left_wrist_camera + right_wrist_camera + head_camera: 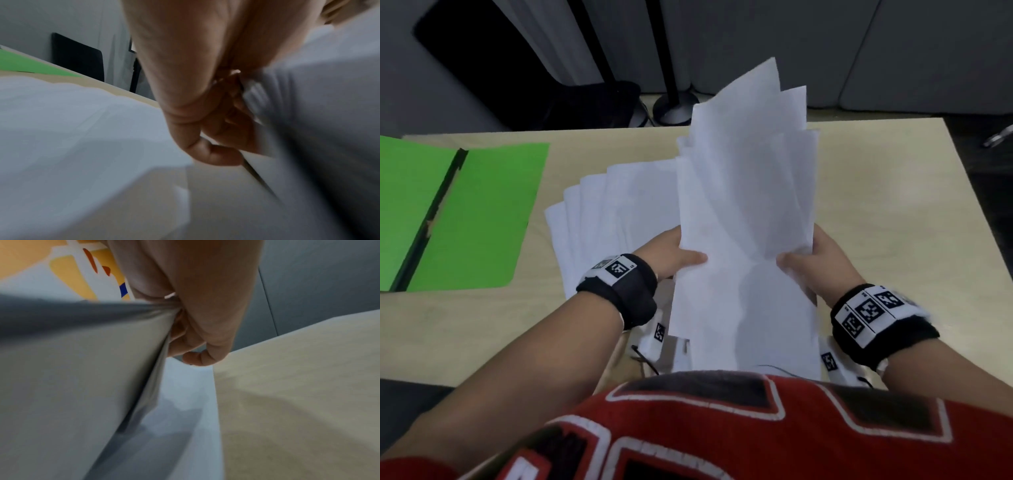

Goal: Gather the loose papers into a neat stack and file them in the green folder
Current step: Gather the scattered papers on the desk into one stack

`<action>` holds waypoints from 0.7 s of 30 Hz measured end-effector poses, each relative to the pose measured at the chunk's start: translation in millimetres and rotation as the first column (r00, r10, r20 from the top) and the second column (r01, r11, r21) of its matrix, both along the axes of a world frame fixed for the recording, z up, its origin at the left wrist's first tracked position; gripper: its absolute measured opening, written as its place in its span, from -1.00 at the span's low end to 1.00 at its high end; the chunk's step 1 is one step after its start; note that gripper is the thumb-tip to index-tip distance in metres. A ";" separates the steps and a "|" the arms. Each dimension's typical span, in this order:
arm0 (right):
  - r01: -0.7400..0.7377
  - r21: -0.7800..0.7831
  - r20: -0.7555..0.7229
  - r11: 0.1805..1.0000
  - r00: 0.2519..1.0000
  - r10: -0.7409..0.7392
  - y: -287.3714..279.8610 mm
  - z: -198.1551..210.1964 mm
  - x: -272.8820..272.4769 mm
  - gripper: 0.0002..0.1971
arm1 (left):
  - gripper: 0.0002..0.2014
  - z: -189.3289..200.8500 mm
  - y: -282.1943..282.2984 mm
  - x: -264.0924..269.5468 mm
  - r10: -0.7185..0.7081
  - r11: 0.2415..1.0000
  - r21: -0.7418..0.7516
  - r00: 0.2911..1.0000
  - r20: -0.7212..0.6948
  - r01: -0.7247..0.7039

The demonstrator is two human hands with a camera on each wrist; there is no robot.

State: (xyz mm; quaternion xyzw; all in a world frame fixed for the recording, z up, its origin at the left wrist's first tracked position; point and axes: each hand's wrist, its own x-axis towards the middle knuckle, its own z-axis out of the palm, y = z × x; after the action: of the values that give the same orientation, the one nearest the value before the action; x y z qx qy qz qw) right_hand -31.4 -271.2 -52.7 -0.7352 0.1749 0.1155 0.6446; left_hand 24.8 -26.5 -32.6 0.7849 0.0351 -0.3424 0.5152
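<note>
A bundle of white papers (746, 192) is lifted off the table, its top corners fanned unevenly. My left hand (674, 255) grips its left edge, thumb on top. My right hand (813, 260) grips the right edge the same way. In the left wrist view my left hand (222, 126) curls its fingers round the sheet edges (259, 97). In the right wrist view my right hand (191, 344) pinches the bundle (82, 369). More loose papers (613, 209) lie fanned on the table under my left hand. The green folder (472, 212) lies open flat at the left.
The light wooden table (893, 212) shows bare surface at the right and along the front left. A black chair (493, 65) and a lamp base (674, 109) stand beyond the far edge. A grey sofa (893, 51) fills the background.
</note>
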 end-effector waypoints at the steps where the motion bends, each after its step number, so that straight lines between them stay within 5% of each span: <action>1: -0.001 -0.013 0.014 1.000 1.000 0.001 -1.3 0.9 -1.9 -0.64 | -0.61 1.4 0.2 -3.4 0.014 1.000 -0.011 1.000 0.010 -0.014; 8: 0.026 0.141 0.085 0.990 0.996 -0.038 -13.2 -0.3 -17.9 -0.52 | -0.57 18.8 12.5 -20.9 -0.031 0.987 -0.157 0.998 0.062 0.041; 13: 0.028 0.327 0.067 0.944 0.996 -0.052 -15.8 -0.3 -18.7 -0.07 | -0.57 25.4 14.6 -28.7 -0.069 0.991 -0.115 0.997 0.040 0.073; 17: -0.013 0.060 0.103 0.998 0.995 0.006 -18.7 6.8 -26.7 -0.54 | -0.61 26.2 13.1 -36.4 -0.087 0.990 0.126 0.985 0.151 0.068; 21: 0.053 -0.289 0.259 0.956 0.966 0.025 -5.3 23.5 -33.2 -0.72 | -0.77 32.6 -1.1 -47.1 0.032 0.998 0.044 0.975 0.219 -0.043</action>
State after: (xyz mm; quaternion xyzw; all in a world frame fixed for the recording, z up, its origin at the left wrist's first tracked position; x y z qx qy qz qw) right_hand -64.6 -276.5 -29.3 -0.8302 0.1096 -0.0135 0.5464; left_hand -22.3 -27.6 0.1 0.8293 0.0016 -0.2432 0.5031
